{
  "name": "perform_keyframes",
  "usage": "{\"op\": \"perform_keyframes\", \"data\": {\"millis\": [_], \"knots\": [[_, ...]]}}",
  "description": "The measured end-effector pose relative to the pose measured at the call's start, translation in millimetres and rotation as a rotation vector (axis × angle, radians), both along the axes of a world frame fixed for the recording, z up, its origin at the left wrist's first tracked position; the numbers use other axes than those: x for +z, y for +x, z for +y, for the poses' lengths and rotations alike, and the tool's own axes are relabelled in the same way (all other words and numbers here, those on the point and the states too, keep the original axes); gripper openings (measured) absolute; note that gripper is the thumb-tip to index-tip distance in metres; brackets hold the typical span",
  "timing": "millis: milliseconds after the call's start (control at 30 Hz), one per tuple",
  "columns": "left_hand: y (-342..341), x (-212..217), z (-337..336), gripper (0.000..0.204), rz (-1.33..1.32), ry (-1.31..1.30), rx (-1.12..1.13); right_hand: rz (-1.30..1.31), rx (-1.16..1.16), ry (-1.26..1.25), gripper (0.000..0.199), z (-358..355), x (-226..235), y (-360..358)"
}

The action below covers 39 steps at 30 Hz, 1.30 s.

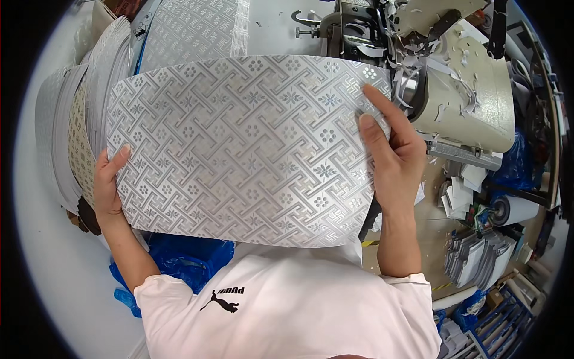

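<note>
A broad silver-grey sheet (251, 149) with an embossed lattice and flower pattern spans the space in front of my chest, bowed slightly. My left hand (109, 179) pinches its left edge, thumb on the face and fingers behind. At the right edge my right hand (397, 140) grips it, thumb on the printed side and index finger stretched up toward the upper corner. The fingers behind the sheet are mostly hidden. Beyond it lies another patterned silver sheet or stack (188, 30) on the white table (269, 27).
A beige machine (472, 96) littered with paper scraps stands at the upper right, a metal hook and clamp (308, 27) beside it. Tall stacks of curved sheets (60, 119) stand at the left. Blue plastic (185, 257) lies below the sheet. Bundled sheets (478, 257) sit at the lower right.
</note>
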<state>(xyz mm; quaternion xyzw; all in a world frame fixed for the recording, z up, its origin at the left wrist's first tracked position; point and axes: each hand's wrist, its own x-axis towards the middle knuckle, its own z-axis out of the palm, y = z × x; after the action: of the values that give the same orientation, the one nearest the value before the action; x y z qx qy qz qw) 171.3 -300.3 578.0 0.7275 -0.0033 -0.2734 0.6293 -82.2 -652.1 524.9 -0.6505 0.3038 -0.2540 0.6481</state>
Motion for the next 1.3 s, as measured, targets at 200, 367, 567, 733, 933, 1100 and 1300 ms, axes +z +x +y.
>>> {"op": "perform_keyframes", "data": {"millis": [200,367,567,733,933,1100,1300], "knots": [[1.2,6.5,-7.9,0.037,-0.002,-0.007,-0.019,-0.025,0.005,0.002,0.036,-4.6,-2.4,1.2],[2.1,9.9,-5.0,0.038,-0.002,-0.02,-0.031,0.017,0.048,0.0,0.036,-5.9,-2.0,-0.1],[3.6,6.0,-2.1,0.037,-0.024,0.004,-0.023,-0.057,0.01,0.038,0.036,-4.2,-1.5,2.9],[2.7,4.1,-4.0,0.037,-0.026,-0.004,-0.033,-0.064,0.008,0.075,0.034,-5.0,-1.3,1.6],[1.0,4.6,-7.9,0.038,-0.022,-0.022,-0.036,-0.029,-0.01,0.062,0.033,-6.3,0.4,1.5],[2.4,2.4,-6.1,0.039,-0.043,-0.021,-0.04,-0.064,-0.009,0.081,0.035,-6.1,2.9,3.7],[10.6,-2.9,12.7,0.041,-0.001,-0.057,-0.044,-0.031,0.099,-0.069,0.037,-10.3,-1.5,19.5]]}}
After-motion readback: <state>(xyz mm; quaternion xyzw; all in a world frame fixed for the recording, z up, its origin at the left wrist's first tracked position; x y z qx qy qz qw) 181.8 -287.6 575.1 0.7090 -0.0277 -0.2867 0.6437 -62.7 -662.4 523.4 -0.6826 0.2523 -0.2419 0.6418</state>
